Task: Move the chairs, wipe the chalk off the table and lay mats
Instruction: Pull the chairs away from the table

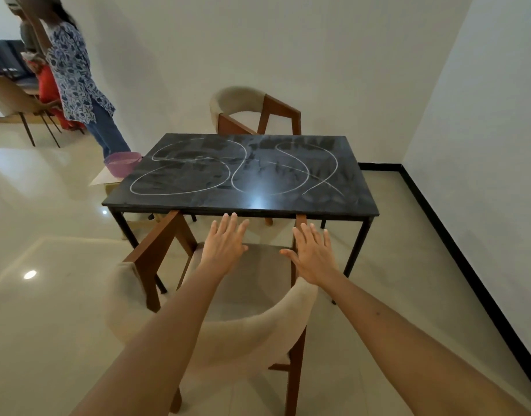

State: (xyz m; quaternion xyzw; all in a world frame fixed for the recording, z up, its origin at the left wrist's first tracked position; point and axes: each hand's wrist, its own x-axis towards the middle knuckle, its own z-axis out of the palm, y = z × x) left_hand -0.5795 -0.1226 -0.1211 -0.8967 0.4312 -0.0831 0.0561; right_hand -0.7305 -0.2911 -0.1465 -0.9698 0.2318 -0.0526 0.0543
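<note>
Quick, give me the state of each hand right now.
Left hand: open, fingers spread, holding nothing, above the near chair.
Right hand: open, fingers spread, holding nothing, above the same chair.

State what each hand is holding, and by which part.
Nothing is held. The left hand and right hand are open, fingers spread, above the near chair.

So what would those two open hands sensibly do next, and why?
Probably lower both hands onto the near chair and grip it to pull it back. The left hand and right hand hover open and empty above its seat, its front is tucked under the table, and the chalk lines are still unwiped.
</note>
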